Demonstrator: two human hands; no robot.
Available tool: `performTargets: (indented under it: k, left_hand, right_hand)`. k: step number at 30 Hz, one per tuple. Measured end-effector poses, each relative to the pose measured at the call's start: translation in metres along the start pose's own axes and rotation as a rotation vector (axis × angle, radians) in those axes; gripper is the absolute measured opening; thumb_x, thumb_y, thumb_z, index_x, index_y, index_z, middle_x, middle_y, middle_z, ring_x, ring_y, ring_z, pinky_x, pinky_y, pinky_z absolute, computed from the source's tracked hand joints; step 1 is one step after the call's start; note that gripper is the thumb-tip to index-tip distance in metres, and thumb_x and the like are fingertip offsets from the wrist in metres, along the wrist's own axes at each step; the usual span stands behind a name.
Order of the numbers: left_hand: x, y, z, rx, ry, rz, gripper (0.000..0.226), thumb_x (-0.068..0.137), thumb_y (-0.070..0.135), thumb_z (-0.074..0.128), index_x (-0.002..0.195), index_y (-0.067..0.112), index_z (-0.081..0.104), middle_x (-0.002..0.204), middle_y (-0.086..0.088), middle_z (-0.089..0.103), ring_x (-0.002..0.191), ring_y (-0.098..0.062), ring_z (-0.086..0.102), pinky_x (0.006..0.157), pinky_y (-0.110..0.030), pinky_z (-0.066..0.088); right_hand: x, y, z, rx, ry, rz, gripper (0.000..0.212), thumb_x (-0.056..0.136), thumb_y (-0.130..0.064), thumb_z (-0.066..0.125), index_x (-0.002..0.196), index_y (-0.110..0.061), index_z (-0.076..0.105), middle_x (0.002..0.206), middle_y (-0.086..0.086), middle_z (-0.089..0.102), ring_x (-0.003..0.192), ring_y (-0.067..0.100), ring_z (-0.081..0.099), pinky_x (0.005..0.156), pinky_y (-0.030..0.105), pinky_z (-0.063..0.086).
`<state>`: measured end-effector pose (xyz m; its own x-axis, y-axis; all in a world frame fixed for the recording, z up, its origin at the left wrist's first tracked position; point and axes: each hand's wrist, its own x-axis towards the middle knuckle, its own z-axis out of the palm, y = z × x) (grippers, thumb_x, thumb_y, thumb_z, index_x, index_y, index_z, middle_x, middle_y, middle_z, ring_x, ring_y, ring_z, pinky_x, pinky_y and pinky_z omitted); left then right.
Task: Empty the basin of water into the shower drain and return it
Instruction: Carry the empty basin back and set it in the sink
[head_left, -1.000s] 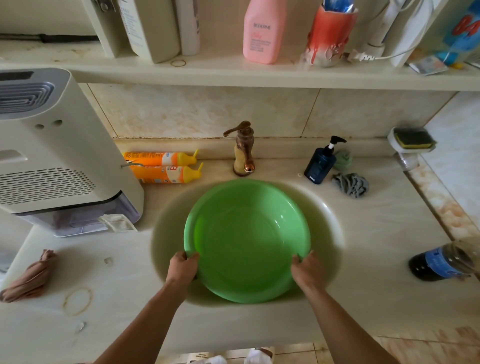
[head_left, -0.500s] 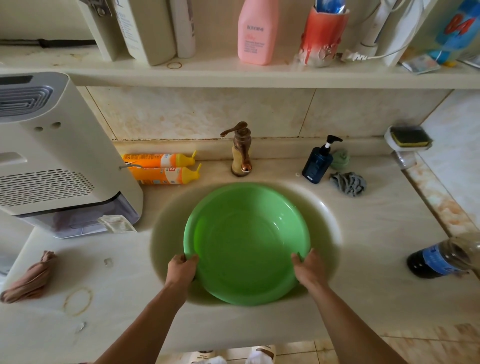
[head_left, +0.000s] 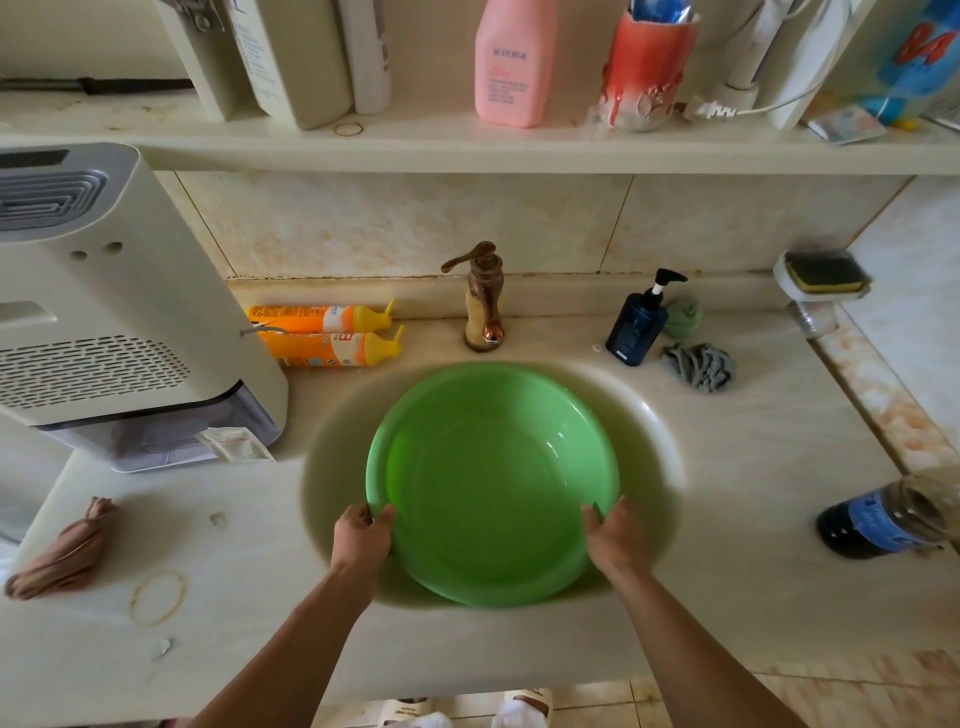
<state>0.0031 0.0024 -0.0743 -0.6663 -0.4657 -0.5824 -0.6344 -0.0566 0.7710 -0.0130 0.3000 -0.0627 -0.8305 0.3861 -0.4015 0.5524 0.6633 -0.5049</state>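
While the green basin (head_left: 493, 483) sits low in the middle of the frame inside the round sink (head_left: 660, 447) of the pale counter (head_left: 753, 597), both hands hold its near rim. The left hand (head_left: 361, 538) has its grip closed on the lower left of the rim, thumb over the inside edge and fingers curled beneath. The right hand (head_left: 615, 535) grips the lower right of the rim the same way, thumb lying inside the bowl. Whether the basin rests on the sink or is raised off it cannot be told. Its inside looks glossy; water cannot be made out for certain.

Just above the basin stands a bronze tap (head_left: 483, 299). Left of the tap lie two orange bottles (head_left: 324, 332) side by side, touching a white appliance (head_left: 104, 312) at the frame's left. Right of the tap stands a dark blue pump bottle (head_left: 639, 325), with a grey scrubber (head_left: 698, 366) beside it. A dark bottle (head_left: 883, 519) lies at the right edge, a rolled brown cloth (head_left: 62, 553) at the lower left. On the shelf (head_left: 467, 150) across the top stands a pink bottle (head_left: 511, 62).
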Motion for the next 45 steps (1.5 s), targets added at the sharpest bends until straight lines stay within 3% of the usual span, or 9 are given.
performTargets:
  k: [5, 9, 12, 19, 24, 30, 36, 40, 45]
  left_hand:
    - [-0.001, -0.006, -0.002, 0.039, 0.012, 0.024, 0.011, 0.09, 0.015, 0.065, 0.094, 0.006, 0.061, 0.095, -0.019, 0.069, 0.085, -0.036, 0.066, 0.079, -0.048, 0.058]
    - [-0.001, -0.011, -0.002, 0.057, 0.027, 0.032, 0.01, 0.09, 0.017, 0.065, 0.084, 0.012, 0.059, 0.089, -0.017, 0.067, 0.074, -0.03, 0.061, 0.071, -0.042, 0.054]
    - [0.0, -0.011, -0.002, 0.045, 0.031, 0.039, 0.01, 0.09, 0.018, 0.065, 0.083, 0.013, 0.059, 0.087, -0.015, 0.067, 0.078, -0.032, 0.062, 0.071, -0.041, 0.054]
    - [0.007, -0.009, 0.0, 0.051, 0.004, 0.038, 0.01, 0.09, 0.018, 0.063, 0.089, 0.01, 0.059, 0.094, -0.017, 0.068, 0.089, -0.037, 0.066, 0.081, -0.054, 0.058]
    - [0.013, -0.012, 0.0, -0.003, -0.004, 0.015, 0.012, 0.088, 0.019, 0.067, 0.087, 0.008, 0.061, 0.093, -0.02, 0.07, 0.082, -0.037, 0.066, 0.081, -0.055, 0.058]
    - [0.018, -0.013, -0.001, -0.068, -0.021, -0.026, 0.018, 0.084, 0.019, 0.068, 0.093, 0.005, 0.063, 0.097, -0.021, 0.071, 0.095, -0.043, 0.068, 0.083, -0.059, 0.057]
    - [0.017, -0.01, -0.001, -0.042, -0.026, -0.037, 0.019, 0.084, 0.021, 0.067, 0.094, 0.006, 0.065, 0.094, -0.019, 0.072, 0.088, -0.038, 0.069, 0.082, -0.055, 0.058]
    - [0.016, -0.01, -0.003, -0.025, -0.012, -0.037, 0.015, 0.085, 0.02, 0.066, 0.089, 0.005, 0.065, 0.086, -0.017, 0.07, 0.072, -0.031, 0.065, 0.068, -0.043, 0.059]
    - [0.014, -0.014, -0.003, -0.02, -0.011, -0.044, 0.016, 0.085, 0.019, 0.065, 0.086, 0.004, 0.063, 0.081, -0.016, 0.067, 0.067, -0.027, 0.06, 0.063, -0.041, 0.056]
  right_hand:
    - [0.0, -0.001, 0.0, -0.023, 0.027, -0.011, 0.062, 0.097, -0.03, 0.05, 0.14, 0.01, 0.032, 0.139, 0.03, 0.048, 0.126, 0.041, 0.05, 0.1, 0.039, 0.041]
    - [0.001, 0.0, 0.001, -0.05, 0.023, -0.02, 0.054, 0.096, -0.029, 0.05, 0.13, 0.011, 0.041, 0.13, 0.031, 0.054, 0.118, 0.042, 0.054, 0.095, 0.04, 0.043]
    - [0.001, -0.002, 0.0, -0.056, 0.047, -0.024, 0.053, 0.096, -0.028, 0.051, 0.129, 0.012, 0.042, 0.127, 0.031, 0.056, 0.116, 0.042, 0.056, 0.093, 0.04, 0.044]
    - [0.004, -0.004, -0.001, -0.017, 0.005, -0.02, 0.061, 0.096, -0.028, 0.052, 0.138, 0.012, 0.033, 0.136, 0.03, 0.05, 0.124, 0.041, 0.05, 0.1, 0.039, 0.04]
    - [0.004, -0.002, 0.0, -0.036, -0.013, -0.004, 0.065, 0.096, -0.033, 0.051, 0.141, 0.009, 0.032, 0.14, 0.029, 0.048, 0.126, 0.041, 0.049, 0.102, 0.04, 0.041]
    - [0.004, -0.003, 0.0, -0.023, -0.031, 0.01, 0.069, 0.096, -0.037, 0.047, 0.144, 0.007, 0.027, 0.144, 0.027, 0.044, 0.129, 0.039, 0.047, 0.103, 0.04, 0.04]
    - [0.002, -0.002, 0.002, -0.044, -0.035, 0.013, 0.066, 0.096, -0.039, 0.047, 0.142, 0.006, 0.031, 0.14, 0.026, 0.049, 0.127, 0.039, 0.05, 0.102, 0.04, 0.041]
    - [0.001, -0.002, 0.001, 0.002, -0.018, 0.016, 0.062, 0.095, -0.034, 0.049, 0.14, 0.006, 0.033, 0.138, 0.026, 0.05, 0.125, 0.038, 0.051, 0.101, 0.04, 0.042]
    - [-0.002, 0.0, -0.003, 0.03, -0.015, 0.016, 0.063, 0.096, -0.033, 0.049, 0.143, 0.004, 0.03, 0.142, 0.025, 0.047, 0.128, 0.037, 0.049, 0.103, 0.04, 0.04]
